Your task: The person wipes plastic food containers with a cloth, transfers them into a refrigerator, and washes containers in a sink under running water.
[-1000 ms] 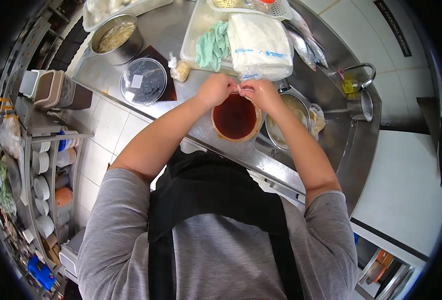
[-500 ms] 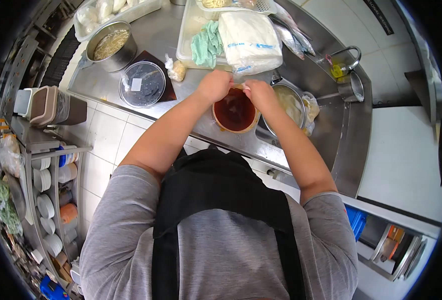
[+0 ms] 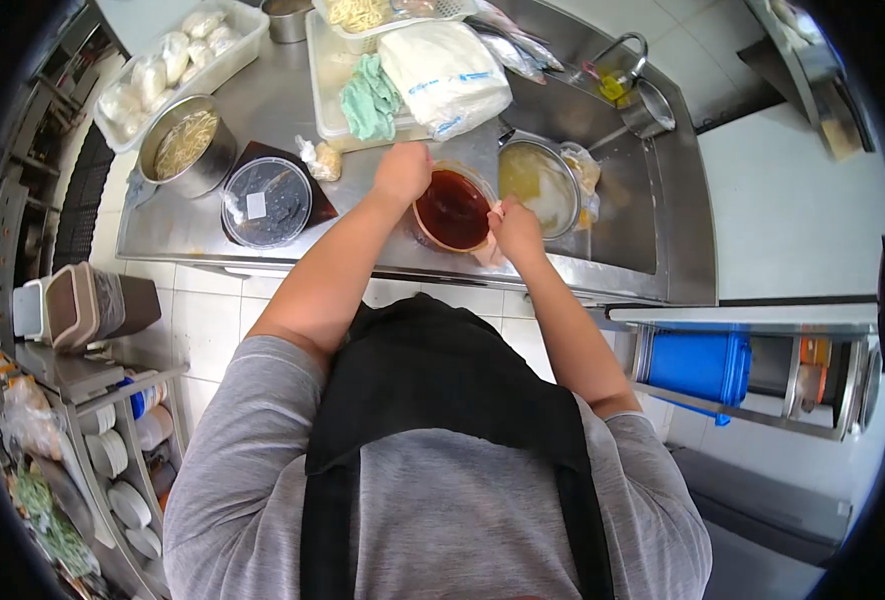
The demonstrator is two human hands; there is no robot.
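Observation:
A round tub of dark reddish-brown liquid (image 3: 452,208) stands near the front edge of the steel counter, tilted slightly towards me. My left hand (image 3: 403,174) is closed at its upper left rim, with the fingertips partly hidden. On the other side, my right hand (image 3: 516,232) pinches the right edge, where a pale, see-through fold shows below the fingers. Close beside my right hand is a metal pot of cloudy yellowish liquid (image 3: 537,185). A small knotted bag of pale, minced-looking food (image 3: 326,163) lies to the left of my left hand.
Further left are a clear-lidded tub (image 3: 267,205) and a pot of noodle-like strands (image 3: 184,145). Behind stand a container of white bags (image 3: 177,60), a green cloth (image 3: 369,100) and a large white package (image 3: 444,78). Fish (image 3: 512,50) lie by the sink (image 3: 627,215).
My hands have moved apart from the tub's far edge, the left to its left side, the right down its right side. My view has turned and shifted right.

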